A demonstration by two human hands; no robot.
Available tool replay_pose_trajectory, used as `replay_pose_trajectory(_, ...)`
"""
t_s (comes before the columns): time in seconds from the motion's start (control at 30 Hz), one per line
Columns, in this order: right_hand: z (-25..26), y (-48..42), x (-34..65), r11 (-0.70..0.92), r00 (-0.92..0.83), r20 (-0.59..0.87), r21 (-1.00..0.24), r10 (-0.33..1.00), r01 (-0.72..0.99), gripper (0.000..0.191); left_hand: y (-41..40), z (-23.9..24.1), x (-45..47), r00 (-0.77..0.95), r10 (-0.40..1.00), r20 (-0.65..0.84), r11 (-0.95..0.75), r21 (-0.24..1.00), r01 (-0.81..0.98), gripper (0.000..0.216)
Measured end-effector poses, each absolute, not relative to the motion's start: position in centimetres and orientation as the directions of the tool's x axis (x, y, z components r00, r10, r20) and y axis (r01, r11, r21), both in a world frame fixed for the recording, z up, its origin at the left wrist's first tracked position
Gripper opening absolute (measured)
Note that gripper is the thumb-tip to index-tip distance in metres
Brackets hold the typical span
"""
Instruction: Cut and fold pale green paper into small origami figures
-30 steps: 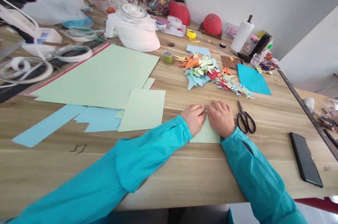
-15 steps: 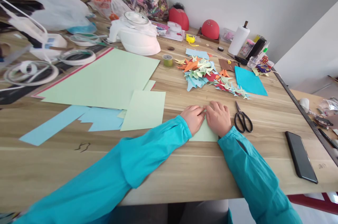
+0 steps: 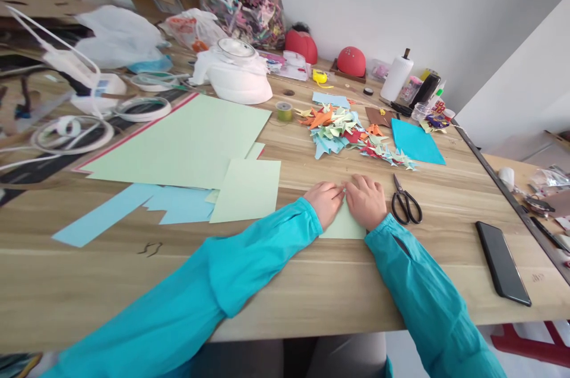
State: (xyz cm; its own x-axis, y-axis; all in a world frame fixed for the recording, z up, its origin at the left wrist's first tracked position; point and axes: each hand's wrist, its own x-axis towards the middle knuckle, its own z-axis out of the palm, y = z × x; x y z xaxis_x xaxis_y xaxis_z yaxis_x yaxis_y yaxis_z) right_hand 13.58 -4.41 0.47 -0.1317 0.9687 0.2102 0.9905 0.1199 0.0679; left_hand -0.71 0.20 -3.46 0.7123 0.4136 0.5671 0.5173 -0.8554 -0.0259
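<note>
My left hand (image 3: 326,203) and my right hand (image 3: 366,200) rest side by side on a small light green paper (image 3: 345,227) lying flat on the wooden table (image 3: 312,283). The fingertips of both hands meet and press down along the paper's far edge, with the fingers curled. The hands cover most of the sheet, and only its near part shows between my turquoise sleeves. Black scissors (image 3: 405,205) lie just right of my right hand.
A pile of small folded paper shapes (image 3: 342,126) and a teal sheet (image 3: 416,142) lie beyond the hands. Large green sheets (image 3: 187,140), a green square (image 3: 247,190) and blue offcuts (image 3: 133,212) lie to the left. A black phone (image 3: 502,261) lies at the right.
My hands have stayed pressed on the green paper in nearly the same spot. The view has tilted up a little, so more of the wall and clutter at the back shows.
</note>
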Motion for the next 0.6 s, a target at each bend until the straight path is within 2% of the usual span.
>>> replay_pose_trajectory(0.27, 0.56, -4.42, 13.63, 0.120, -0.134, 0.198, 0.080, 0.971, 0.990, 0.033, 0.41, -3.59, -0.75, 0.731, 0.420, 0.538, -0.861, -0.019, 0.509, 0.024)
replay_pose_trajectory(0.6, 0.28, -4.38, 13.64, 0.107, -0.119, 0.216, 0.065, 0.969, 0.992, 0.032, -0.19, -3.41, -1.54, 0.786, 0.376, 0.491, -0.860, -0.131, 0.494, 0.022)
